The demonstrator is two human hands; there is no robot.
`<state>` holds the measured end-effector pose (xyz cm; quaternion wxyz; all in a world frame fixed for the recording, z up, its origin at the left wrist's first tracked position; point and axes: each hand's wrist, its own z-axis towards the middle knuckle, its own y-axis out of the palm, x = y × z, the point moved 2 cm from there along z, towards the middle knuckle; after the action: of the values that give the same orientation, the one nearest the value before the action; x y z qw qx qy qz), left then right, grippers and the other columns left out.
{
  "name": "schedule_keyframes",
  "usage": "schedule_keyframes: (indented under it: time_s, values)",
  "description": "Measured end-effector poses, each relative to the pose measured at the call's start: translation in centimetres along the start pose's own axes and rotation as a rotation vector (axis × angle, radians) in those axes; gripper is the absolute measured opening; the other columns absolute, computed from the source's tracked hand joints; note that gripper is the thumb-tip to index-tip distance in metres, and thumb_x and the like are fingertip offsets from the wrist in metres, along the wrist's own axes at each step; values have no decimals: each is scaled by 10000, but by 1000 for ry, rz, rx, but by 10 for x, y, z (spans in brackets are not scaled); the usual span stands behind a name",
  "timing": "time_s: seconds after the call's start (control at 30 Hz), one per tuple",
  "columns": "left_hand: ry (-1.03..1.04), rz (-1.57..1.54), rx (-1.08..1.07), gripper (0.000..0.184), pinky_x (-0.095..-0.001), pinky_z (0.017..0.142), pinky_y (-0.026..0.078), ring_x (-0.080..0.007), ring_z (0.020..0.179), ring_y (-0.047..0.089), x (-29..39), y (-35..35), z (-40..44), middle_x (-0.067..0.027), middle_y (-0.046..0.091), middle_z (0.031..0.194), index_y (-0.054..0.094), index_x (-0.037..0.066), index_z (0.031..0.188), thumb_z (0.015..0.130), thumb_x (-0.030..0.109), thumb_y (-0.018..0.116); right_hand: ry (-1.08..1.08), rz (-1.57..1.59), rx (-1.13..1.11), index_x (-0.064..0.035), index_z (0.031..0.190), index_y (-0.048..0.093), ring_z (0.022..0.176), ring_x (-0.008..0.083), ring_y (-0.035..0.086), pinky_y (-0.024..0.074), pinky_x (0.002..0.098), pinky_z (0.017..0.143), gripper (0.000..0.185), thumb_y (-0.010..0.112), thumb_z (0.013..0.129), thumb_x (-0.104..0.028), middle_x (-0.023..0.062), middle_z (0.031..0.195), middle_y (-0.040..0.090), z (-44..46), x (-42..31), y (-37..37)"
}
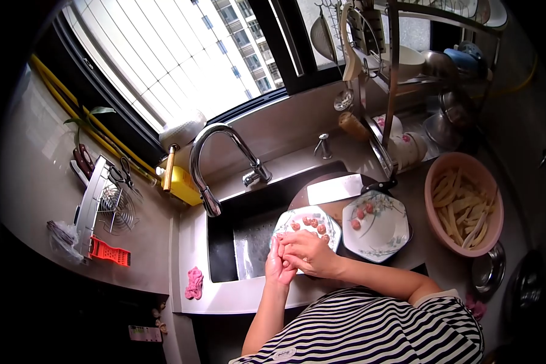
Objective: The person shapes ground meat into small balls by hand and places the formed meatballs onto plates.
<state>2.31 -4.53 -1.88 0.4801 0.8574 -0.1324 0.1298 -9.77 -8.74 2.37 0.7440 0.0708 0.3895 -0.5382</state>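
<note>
Left hand (275, 264) was part-curled; right hand (312, 253) bent over it, fingers touching. Couldn't tell if anything was between them. Both sat at the near-left part of the left plate (284, 219), which carried several pinkish balls (313, 223). Right plate (379, 235), just beside it, held three more. Cleaver (333, 189) lay beyond the plates; pink basin (430, 203) with pale strips (461, 206) stood farther right.

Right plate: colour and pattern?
The plate is white with a leafy print, best seen in the head view.
</note>
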Motion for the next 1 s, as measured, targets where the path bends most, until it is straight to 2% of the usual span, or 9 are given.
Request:
schedule_keyframes:
  time_s: [0.07, 0.17, 0.23, 0.27, 0.4, 0.57, 0.7, 0.83, 1.0]
  values:
    - [214, 169, -249, 431, -211, 295, 212, -88, 330, 266, 2, 3, -9, 11, 427, 492, 442, 116, 617, 947, 385, 371, 181, 156, 104, -12, 835, 647, 866, 229, 601, 485, 328, 734, 147, 631, 778, -147, 111, 942, 619, -3, 6, 1]
    - [717, 735, -73, 530, -203, 345, 199, -72, 395, 339, -5, 9, -11, 10, 400, 465, 392, 121, 509, 939, 429, 361, 853, 734, 96, -34, 991, 608, 798, 130, 603, 497, 255, 672, 290, 451, 919, -266, 72, 943, 619, -19, 27, 13]
    - [1083, 1354, -102, 434, -296, 501, 381, -184, 558, 502, -14, 27, -22, -58, 534, 633, 530, 63, 682, 923, 403, 410, 1184, 992, 93, -41, 1096, 539, 805, 114, 598, 499, 234, 678, 429, 313, 956, -378, 70, 942, 608, -23, 28, 18]
    - [1290, 1722, -182, 394, -345, 571, 440, -231, 661, 571, -18, 37, -27, -85, 598, 735, 601, 49, 795, 911, 389, 441, 1243, 1138, 153, -46, 1072, 536, 766, 120, 595, 490, 233, 636, 423, 322, 952, -390, 65, 912, 608, -25, 29, 20]
    - [1399, 1693, -222, 494, -395, 856, 409, -327, 898, 564, -12, 45, -34, -122, 634, 891, 630, 28, 859, 933, 425, 345, 1236, 1548, 92, -64, 892, 538, 573, 119, 533, 408, 223, 466, 410, 337, 946, -416, 38, 745, 579, -33, 55, 23]
    - [857, 1030, -87, 420, -315, 792, 462, -184, 861, 589, 2, 8, -14, -128, 630, 921, 629, -37, 848, 960, 266, 360, 889, 987, 27, -58, 609, 525, 463, 104, 425, 330, 241, 400, 459, 385, 953, -328, 26, 590, 497, -7, 19, -1]
    - [412, 592, -67, 303, -282, 761, 472, -144, 857, 581, -10, 6, -18, -83, 606, 961, 560, 9, 1017, 953, 242, 379, 91, 291, 138, 1, 797, 612, 594, 188, 548, 444, 292, 557, 320, 484, 910, -269, 89, 687, 570, 15, -37, -25]
    - [154, 40, 9, 370, -275, 651, 497, -181, 771, 605, -23, 12, -11, -88, 609, 936, 514, 36, 1073, 959, 334, 325, -115, -239, -28, -49, 708, 595, 859, 233, 587, 459, 336, 743, 212, 633, 746, -254, 74, 852, 613, 9, -29, -5]
    - [80, 75, 4, 363, -215, 391, 396, -150, 544, 537, -11, -4, -2, -69, 598, 835, 492, 70, 1071, 957, 375, 329, -41, -73, -43, -60, 785, 642, 918, 229, 598, 453, 346, 797, 121, 631, 758, -177, 79, 853, 634, 5, -23, -11]
